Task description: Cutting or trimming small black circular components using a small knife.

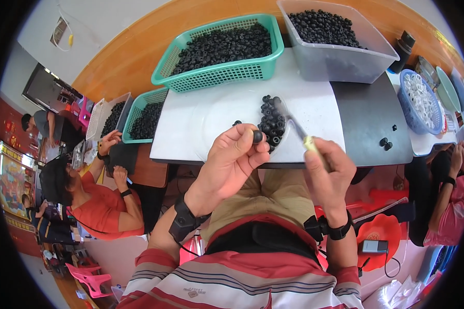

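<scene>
Between the thumb and fingers of my left hand (231,154) is a small round black part (257,136), held over the table's near edge. My right hand (329,170) is wrapped around the pale yellow handle of a knife (297,125). Its grey blade points up and away, slightly blurred, apart from the part in my left hand. Just beyond my hands, a loose pile of small black ring-like parts (271,122) lies on the white tabletop board (314,113), some showing a hole through the middle.
At the back stand a green basket (221,80) and a translucent bin (340,69), both full of black parts. A blue basket (423,129) holds whitish pieces at right. A few loose parts (386,144) lie on the dark tabletop. A person in red (103,206) sits at left.
</scene>
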### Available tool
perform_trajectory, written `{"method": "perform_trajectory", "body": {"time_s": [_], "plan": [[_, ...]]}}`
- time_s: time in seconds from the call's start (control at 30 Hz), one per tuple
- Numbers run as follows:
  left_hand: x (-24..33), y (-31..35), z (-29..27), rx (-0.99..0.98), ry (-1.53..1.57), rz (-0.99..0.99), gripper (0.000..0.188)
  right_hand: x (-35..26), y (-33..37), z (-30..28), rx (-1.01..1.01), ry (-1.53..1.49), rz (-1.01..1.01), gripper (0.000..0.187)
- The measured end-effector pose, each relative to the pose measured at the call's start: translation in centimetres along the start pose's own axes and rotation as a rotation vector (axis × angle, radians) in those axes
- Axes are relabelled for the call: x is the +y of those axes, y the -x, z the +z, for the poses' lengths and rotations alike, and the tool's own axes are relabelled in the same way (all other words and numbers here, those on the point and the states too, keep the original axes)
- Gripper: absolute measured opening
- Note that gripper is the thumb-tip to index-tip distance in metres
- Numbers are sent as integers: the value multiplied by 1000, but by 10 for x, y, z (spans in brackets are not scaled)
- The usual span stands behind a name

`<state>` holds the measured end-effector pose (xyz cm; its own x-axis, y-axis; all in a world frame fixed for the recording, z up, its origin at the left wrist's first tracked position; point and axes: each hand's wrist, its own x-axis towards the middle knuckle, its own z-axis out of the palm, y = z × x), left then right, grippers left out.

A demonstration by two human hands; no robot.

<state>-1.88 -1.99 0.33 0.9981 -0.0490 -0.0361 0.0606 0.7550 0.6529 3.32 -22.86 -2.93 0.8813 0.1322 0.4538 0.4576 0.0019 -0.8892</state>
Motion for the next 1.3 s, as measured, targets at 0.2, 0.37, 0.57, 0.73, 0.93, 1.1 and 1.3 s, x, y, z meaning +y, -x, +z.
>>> {"method": "perform_trajectory", "body": {"time_s": [0.2, 0.37, 0.57, 0.73, 0.93, 1.1, 1.3], "plan": [[-6, -3, 6, 83, -26, 28, 22, -2, 3, 6, -179, 21, -262, 32], [-4, 0, 7, 103, -30, 9, 21, 1, 4, 7, -156, 48, -232, 31], [2, 2, 1, 62, -58, 17, 16, 7, 2, 3, -102, 37, -135, 27], [24, -7, -8, 205, -377, 107, 14, 11, 6, -4, -72, 40, -39, 25], [110, -53, -44, 432, -1230, 594, 16, 15, 10, -12, -57, 20, 6, 23], [167, -79, -74, 647, -1657, 788, 26, 13, 9, -9, -48, -4, 21, 24], [94, -52, -81, 303, -1590, 407, 24, 13, 11, -10, -35, -56, 82, 26]]}}
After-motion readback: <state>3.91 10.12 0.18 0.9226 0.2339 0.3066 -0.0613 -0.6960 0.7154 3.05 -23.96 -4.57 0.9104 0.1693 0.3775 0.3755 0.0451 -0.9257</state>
